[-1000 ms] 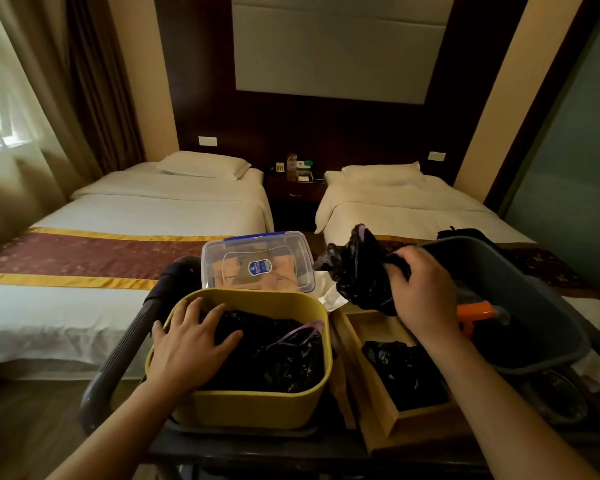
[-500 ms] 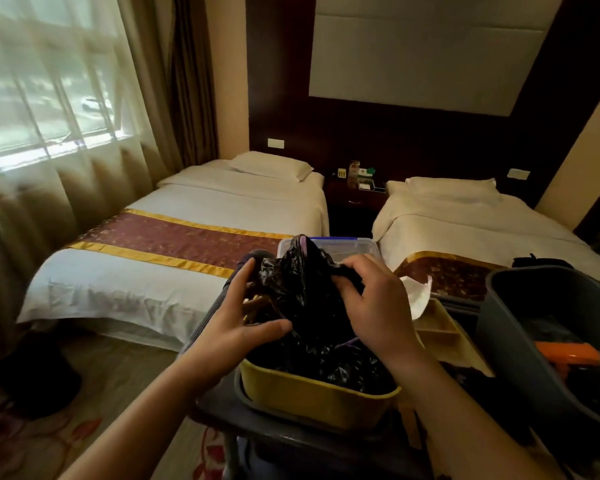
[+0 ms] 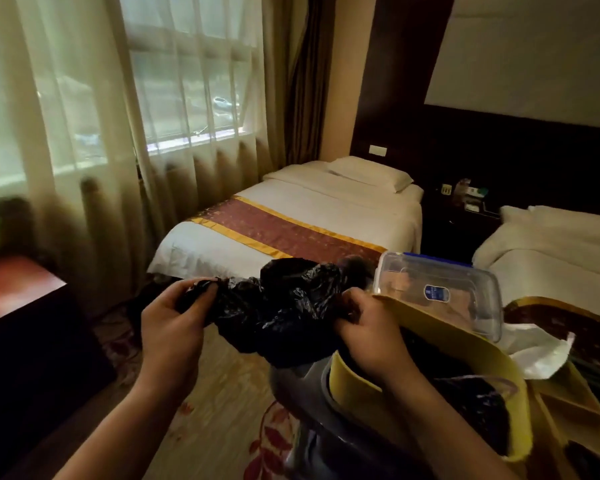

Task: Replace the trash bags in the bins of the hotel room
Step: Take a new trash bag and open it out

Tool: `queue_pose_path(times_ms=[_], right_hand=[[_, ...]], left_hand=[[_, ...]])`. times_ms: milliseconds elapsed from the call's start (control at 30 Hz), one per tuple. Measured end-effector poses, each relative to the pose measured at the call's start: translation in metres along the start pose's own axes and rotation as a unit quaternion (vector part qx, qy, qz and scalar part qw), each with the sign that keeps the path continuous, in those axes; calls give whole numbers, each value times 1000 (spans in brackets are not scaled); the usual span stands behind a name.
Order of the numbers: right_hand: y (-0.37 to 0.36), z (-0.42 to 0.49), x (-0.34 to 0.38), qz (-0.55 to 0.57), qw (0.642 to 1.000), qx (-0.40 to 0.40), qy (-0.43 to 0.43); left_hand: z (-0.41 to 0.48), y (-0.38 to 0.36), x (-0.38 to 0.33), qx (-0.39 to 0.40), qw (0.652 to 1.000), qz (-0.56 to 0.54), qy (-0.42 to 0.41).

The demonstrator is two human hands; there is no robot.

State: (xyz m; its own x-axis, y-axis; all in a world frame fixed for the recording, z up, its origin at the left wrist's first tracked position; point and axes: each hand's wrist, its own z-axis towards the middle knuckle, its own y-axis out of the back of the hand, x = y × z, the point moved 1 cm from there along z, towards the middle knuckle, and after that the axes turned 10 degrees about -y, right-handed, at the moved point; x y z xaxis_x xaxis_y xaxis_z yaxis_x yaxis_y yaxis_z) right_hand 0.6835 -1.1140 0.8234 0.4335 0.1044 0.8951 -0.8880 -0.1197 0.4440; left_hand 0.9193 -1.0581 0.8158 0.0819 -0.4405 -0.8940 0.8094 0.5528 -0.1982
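A crumpled black trash bag (image 3: 278, 313) hangs in the air between both hands, just left of the cart. My left hand (image 3: 174, 323) pinches its left end. My right hand (image 3: 368, 327) grips its right side, above the rim of a yellow tub (image 3: 430, 327). The tub sits on the cart and holds more black bags (image 3: 471, 403). No room bin shows in this view.
A clear lidded box (image 3: 440, 289) and white paper (image 3: 537, 351) lie behind the tub. Two made beds (image 3: 302, 216) stand ahead with a nightstand (image 3: 461, 216) between them. A dark wooden cabinet (image 3: 25, 327) is at left, curtains (image 3: 84, 133) behind it, patterned carpet (image 3: 222, 410) below.
Both hands lifted the black bag out of the yellow tub and spread it leftward. My view swung left toward the window.
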Motion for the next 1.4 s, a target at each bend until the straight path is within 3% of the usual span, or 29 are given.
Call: queue_pose_path(times_ms=[100,167,267,333,500,567,700,767,867,900,967,1000,1067,1133,1167,1267,1400], right_hand=[[-42,8,4,-14,997,76,-1],[-72,14,15,35,990,135,-2],[-112,27,31,186,944,263,-74],[-140,39,46,226,924,285,-119],[-220,64,81,198,954,195,-115],[-244,75,90,261,941,159,-147],[-267,107,92,400,882,72,-239],[-279,118,95,415,874,67,-246],[-297,131,107,426,880,68,-198],[-302,137,111,424,885,82,-173],[-310,149,119,395,900,139,-124],[-314,157,123,370,907,173,-100],[-323,173,130,320,917,235,-48],[-332,195,136,302,913,273,-15],[-337,208,138,303,910,284,-6],[-348,252,139,285,915,285,16],[-364,315,125,254,947,195,-1]], left_hand=[[7,40,-3,-36,999,13,-17],[16,67,0,-49,998,18,-21],[36,104,7,-57,998,-5,-17],[52,124,7,-45,999,-23,-9],[95,182,19,-36,999,15,1],[113,214,29,-94,995,39,6],[136,267,47,-284,958,26,20],[141,283,58,-307,949,71,22],[147,295,74,-265,946,170,83],[150,297,75,-233,935,247,99],[161,296,71,-157,893,418,61],[170,292,68,-112,888,446,10],[195,278,67,31,918,396,-19],[223,261,79,180,931,315,48],[237,254,89,219,926,300,70],[270,246,112,154,938,297,93],[308,243,128,-56,977,176,110]])
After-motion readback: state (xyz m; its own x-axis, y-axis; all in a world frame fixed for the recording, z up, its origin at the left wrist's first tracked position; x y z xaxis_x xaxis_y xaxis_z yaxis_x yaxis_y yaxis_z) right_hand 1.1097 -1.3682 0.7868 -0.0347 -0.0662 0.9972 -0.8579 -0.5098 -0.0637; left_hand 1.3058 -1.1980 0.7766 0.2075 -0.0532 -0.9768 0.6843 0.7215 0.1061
